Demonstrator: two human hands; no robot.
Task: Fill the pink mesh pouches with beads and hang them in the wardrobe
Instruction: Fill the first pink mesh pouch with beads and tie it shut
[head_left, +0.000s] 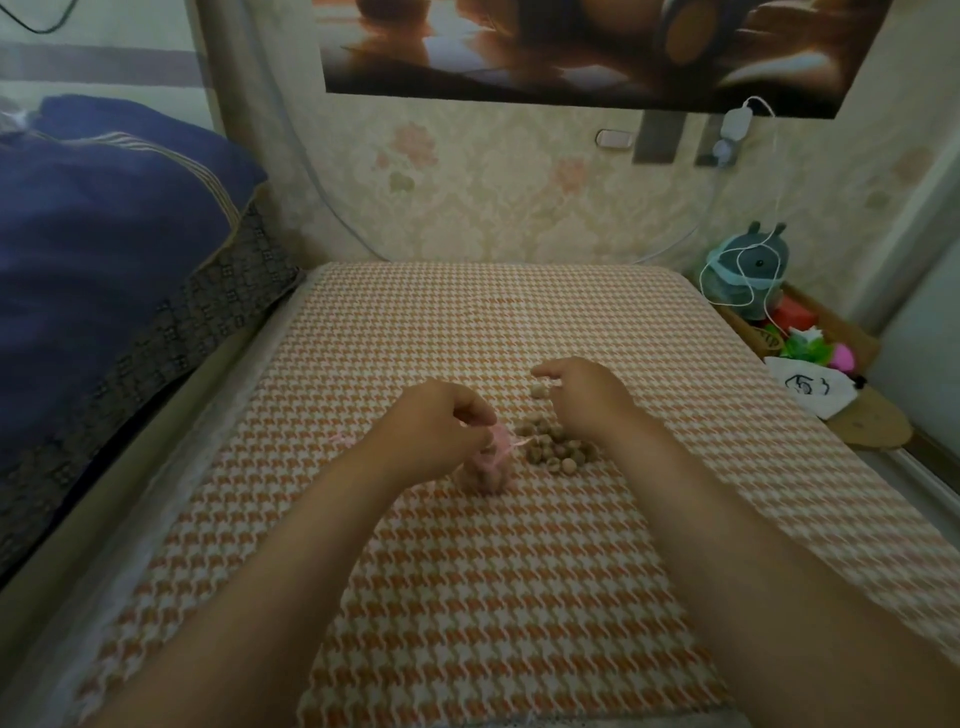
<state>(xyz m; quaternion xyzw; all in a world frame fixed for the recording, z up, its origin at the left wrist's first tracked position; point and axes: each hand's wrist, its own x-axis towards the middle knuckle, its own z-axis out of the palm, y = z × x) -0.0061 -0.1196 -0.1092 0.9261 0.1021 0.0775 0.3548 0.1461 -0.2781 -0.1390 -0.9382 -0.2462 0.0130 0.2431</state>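
- Pink mesh pouch (488, 467): one plainly seen, part-filled, standing mid-mattress (467, 597), well clear of every edge. The left hand (436, 431) pinches its mouth.
- Tan beads (550, 447): one loose heap just right of the pouch, too blurred to count; a few strays lie toward the far edge.
- Right hand (582, 395): fingers curled over the strays; whether it holds a bead, cannot tell.
- Step: filling. The next move calls for a fine pinch on one bead and a drop into the pouch mouth.
- Pink wisp (340, 439) by the left wrist: possibly a second pouch, unsure.

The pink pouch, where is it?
In the head view the pink pouch sits near the middle of the orange checked mat, pinched by the left hand, just left of the loose bead pile.
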